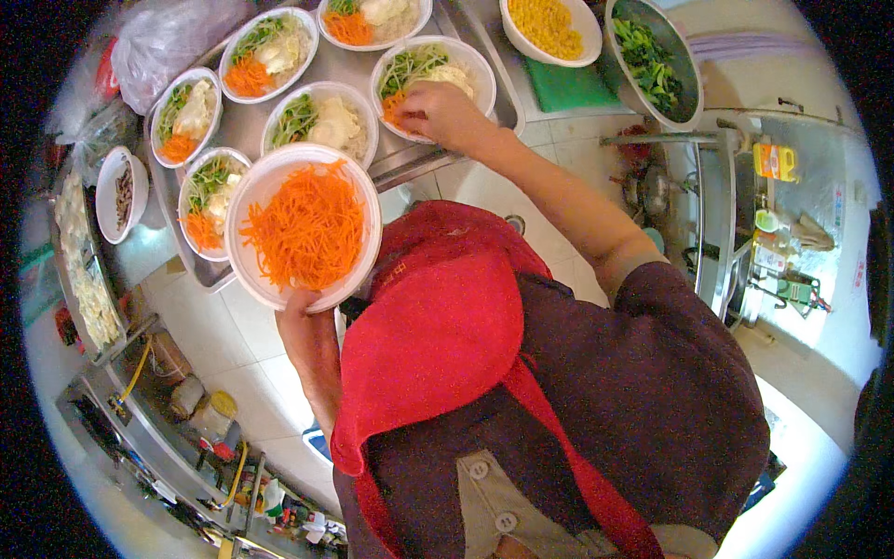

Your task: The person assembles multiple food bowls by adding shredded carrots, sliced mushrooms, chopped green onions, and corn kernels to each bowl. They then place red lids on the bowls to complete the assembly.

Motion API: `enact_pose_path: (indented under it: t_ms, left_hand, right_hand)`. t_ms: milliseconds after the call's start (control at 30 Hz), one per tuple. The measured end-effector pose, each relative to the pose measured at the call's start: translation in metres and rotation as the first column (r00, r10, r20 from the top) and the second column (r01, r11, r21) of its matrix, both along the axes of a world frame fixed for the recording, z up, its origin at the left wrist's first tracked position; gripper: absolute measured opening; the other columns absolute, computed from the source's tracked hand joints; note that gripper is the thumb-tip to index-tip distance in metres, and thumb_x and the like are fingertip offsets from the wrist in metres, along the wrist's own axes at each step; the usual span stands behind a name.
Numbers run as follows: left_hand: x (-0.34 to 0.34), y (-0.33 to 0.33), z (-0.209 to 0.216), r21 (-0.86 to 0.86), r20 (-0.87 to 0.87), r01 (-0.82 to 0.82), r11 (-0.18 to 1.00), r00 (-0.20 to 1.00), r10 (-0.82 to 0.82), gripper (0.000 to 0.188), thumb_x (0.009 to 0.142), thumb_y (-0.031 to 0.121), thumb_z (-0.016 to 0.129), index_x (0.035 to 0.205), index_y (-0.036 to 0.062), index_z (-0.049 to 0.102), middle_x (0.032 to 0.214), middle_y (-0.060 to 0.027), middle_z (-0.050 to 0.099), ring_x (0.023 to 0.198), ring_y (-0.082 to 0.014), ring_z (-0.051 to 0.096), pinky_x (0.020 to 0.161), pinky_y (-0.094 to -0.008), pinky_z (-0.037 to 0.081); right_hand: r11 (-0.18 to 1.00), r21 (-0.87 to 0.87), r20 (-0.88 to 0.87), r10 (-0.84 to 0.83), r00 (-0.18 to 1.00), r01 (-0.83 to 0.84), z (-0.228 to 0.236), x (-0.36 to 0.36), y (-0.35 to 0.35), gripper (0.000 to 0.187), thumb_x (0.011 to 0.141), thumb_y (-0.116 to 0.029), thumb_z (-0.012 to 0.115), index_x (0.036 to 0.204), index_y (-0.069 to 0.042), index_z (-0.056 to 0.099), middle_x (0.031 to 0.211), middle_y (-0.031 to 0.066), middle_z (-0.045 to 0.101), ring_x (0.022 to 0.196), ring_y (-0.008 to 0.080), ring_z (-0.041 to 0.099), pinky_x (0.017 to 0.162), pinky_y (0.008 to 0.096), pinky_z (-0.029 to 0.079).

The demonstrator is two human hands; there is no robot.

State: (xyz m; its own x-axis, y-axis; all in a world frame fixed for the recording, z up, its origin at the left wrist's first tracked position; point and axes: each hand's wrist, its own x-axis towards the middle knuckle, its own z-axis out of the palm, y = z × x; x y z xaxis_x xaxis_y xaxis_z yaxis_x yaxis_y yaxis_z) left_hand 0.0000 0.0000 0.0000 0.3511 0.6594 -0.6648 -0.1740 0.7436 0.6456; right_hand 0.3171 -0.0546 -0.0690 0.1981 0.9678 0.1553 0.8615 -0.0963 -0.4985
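The left hand is closed on the near edge of the carrot bowl, with the thumb by the rim; the fingers underneath are hidden. The right hand is reached out over the serving bowl, its fingers bent and drawn together at the carrot; whether shreds are pinched or have been let go cannot be told.

The step in hand is judged to be the portioning of shredded carrot beside the sprouts. For the next move, the fingertips would need to be parted low over the orange patch, and the carrot bowl kept level.

The carrot bowl is held just in front of the tray, partly covering the middle bowl, in which sprouts and a pale topping are seen but no carrot; its near side is hidden. Carrot is seen in the other filled bowls on the tray. Farther right, corn and a metal bowl of leafy greens are placed near a green board.
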Motion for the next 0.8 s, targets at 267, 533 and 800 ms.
enact_pose_path:
  t_ms: [267, 533, 800]
  left_hand:
    - [0.006, -0.001, 0.006, -0.021, -0.003, -0.047, 0.999, 0.999, 0.047, 0.063, 0.065, -0.004, 0.045, 0.127, -0.0064, 0.031, 0.122, -0.0195, 0.045, 0.110, -0.0307, 0.050, 0.091, -0.0409, 0.044]
    - [-0.006, -0.002, 0.004, -0.024, 0.003, -0.043, 0.999, 0.999, 0.043, 0.061, 0.065, -0.002, 0.047, 0.124, -0.0068, 0.034, 0.120, -0.0186, 0.047, 0.108, -0.0297, 0.051, 0.091, -0.0408, 0.043]
    - [-0.010, -0.003, 0.013, -0.024, 0.020, -0.061, 0.998, 0.998, 0.061, 0.066, 0.067, 0.002, 0.050, 0.130, -0.0024, 0.032, 0.127, -0.0174, 0.043, 0.114, -0.0301, 0.047, 0.095, -0.0419, 0.041]
  right_hand:
    - [0.996, -0.089, -0.010, 0.008, 1.000, -0.009, 0.015, 0.001, -0.017, 0.012, 0.074, -0.015, 0.060, 0.076, -0.004, 0.063, 0.082, 0.0122, 0.057, 0.075, 0.0302, 0.058, 0.069, 0.0392, 0.047]
    - [0.953, -0.265, 0.060, -0.133, 0.989, 0.144, 0.024, -0.002, -0.018, 0.011, 0.074, -0.015, 0.059, 0.075, -0.005, 0.063, 0.080, 0.0137, 0.058, 0.078, 0.0317, 0.058, 0.069, 0.0395, 0.047]
    - [0.999, 0.003, 0.028, 0.047, 0.998, -0.048, -0.007, -0.006, 0.000, 0.012, 0.073, -0.019, 0.061, 0.080, -0.010, 0.063, 0.075, 0.0106, 0.058, 0.070, 0.0291, 0.059, 0.063, 0.0395, 0.048]
